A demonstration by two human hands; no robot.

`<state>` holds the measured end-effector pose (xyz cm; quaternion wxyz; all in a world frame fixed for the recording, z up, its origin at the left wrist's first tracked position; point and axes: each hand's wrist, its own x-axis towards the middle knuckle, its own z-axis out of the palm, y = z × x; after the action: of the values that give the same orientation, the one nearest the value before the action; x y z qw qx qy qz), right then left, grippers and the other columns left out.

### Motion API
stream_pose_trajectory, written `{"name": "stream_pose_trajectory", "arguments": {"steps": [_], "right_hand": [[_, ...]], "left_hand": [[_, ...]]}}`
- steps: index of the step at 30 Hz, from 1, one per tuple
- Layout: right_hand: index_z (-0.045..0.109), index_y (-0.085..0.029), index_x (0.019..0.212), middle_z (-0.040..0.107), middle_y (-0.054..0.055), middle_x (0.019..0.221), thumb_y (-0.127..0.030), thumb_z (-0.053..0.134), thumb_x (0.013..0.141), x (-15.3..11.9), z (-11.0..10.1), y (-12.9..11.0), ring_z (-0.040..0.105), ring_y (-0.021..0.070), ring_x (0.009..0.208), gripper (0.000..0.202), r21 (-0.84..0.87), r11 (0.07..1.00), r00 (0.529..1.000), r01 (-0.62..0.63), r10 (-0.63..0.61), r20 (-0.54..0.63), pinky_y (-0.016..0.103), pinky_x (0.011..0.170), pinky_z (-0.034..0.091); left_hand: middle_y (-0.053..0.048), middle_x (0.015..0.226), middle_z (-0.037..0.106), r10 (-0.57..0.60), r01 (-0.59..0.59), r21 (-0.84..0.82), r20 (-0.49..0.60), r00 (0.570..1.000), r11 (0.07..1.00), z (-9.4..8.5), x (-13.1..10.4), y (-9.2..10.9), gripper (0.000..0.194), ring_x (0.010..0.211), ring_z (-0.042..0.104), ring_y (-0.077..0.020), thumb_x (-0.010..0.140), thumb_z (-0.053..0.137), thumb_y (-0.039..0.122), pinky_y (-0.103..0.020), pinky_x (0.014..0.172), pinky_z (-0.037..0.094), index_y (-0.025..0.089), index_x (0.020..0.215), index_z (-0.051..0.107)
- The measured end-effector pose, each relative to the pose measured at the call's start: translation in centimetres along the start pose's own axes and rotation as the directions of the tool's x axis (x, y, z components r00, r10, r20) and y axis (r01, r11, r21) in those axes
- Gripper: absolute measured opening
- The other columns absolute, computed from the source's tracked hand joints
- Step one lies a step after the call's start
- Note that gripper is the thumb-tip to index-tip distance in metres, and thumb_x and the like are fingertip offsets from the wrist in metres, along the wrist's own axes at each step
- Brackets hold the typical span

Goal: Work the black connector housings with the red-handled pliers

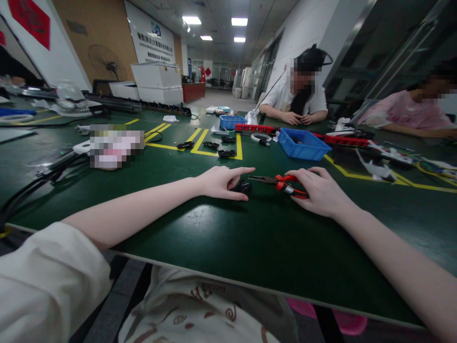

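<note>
Two bare hands at work over a green table (250, 252), inboard of its near edge. Left hand (218, 182): index finger and thumb spread, index pointing towards the right hand, the other fingers curled in. One small black part (243, 186) sits in the gap between that finger and thumb; whether the skin touches it, cannot tell. Right hand (317, 190): fingers and thumb wrapped on the red handles of long-nose pliers (280, 184), nose aimed left, tip just beside the black part. Nose looks closed or nearly so; nothing seen pinched in it.

Handling, judged: pliers stiff, moderately heavy, sleeved handles giving fair grip; best held well back on the sleeves, clear of the pivot. Black part probably light, rigid plastic, a little slippery, with thin features that might crack if squeezed by metal; take it across its sides with fingertips.

Farther: four similar black pieces (227, 154) in and around yellow tape (239, 147). Right of them, a blue bin (303, 150) with dark contents; a smaller blue bin (232, 122) beyond, near a red strip (255, 128). Across the table, a co-worker (300, 102), both hands near a small dark item.
</note>
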<state>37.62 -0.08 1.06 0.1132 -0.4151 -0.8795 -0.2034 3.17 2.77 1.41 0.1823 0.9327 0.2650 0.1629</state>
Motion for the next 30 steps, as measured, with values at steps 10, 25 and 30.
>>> {"name": "stream_pose_trajectory", "arguments": {"steps": [10, 25, 30], "right_hand": [[0.061, -0.024, 0.126, 0.076, 0.013, 0.117, -0.046, 0.057, 0.089, 0.1, -0.4, -0.4, 0.069, 0.0355, 0.105, 0.044, 0.055, 0.998, 1.000, -0.016, 0.015, 0.023, 0.055, 0.100, 0.043], [0.065, -0.022, 0.121, 0.076, 0.014, 0.110, -0.074, 0.057, 0.087, 0.3, -0.8, -1.4, 0.069, 0.0356, 0.100, 0.063, 0.094, 0.996, 1.000, -0.001, 0.000, 0.012, 0.052, 0.093, 0.048], [0.065, -0.023, 0.120, 0.075, 0.014, 0.110, -0.075, 0.055, 0.087, 0.4, -0.5, -1.6, 0.070, 0.0358, 0.100, 0.063, 0.100, 0.995, 1.000, 0.008, -0.010, 0.018, 0.053, 0.093, 0.048]], "left_hand": [[-0.015, 0.154, 0.051, 0.106, -0.103, 0.046, -0.080, 0.991, 0.994, 0.0, 0.0, -1.2, 0.085, 0.123, 0.064, -0.0290, 0.084, 0.075, 0.062, -0.036, 0.095, 0.051, 0.020, 0.151, 0.046], [-0.014, 0.130, 0.065, 0.173, -0.171, 0.063, -0.019, 0.985, 0.983, 0.3, 0.6, -1.8, 0.064, 0.117, 0.062, -0.0288, 0.084, 0.076, 0.061, -0.039, 0.100, 0.047, 0.015, 0.129, 0.067], [-0.013, 0.130, 0.064, 0.161, -0.161, 0.070, -0.005, 0.987, 0.985, 0.1, 0.5, -1.6, 0.064, 0.120, 0.061, -0.0282, 0.084, 0.076, 0.061, -0.038, 0.101, 0.047, 0.016, 0.130, 0.067]]}}
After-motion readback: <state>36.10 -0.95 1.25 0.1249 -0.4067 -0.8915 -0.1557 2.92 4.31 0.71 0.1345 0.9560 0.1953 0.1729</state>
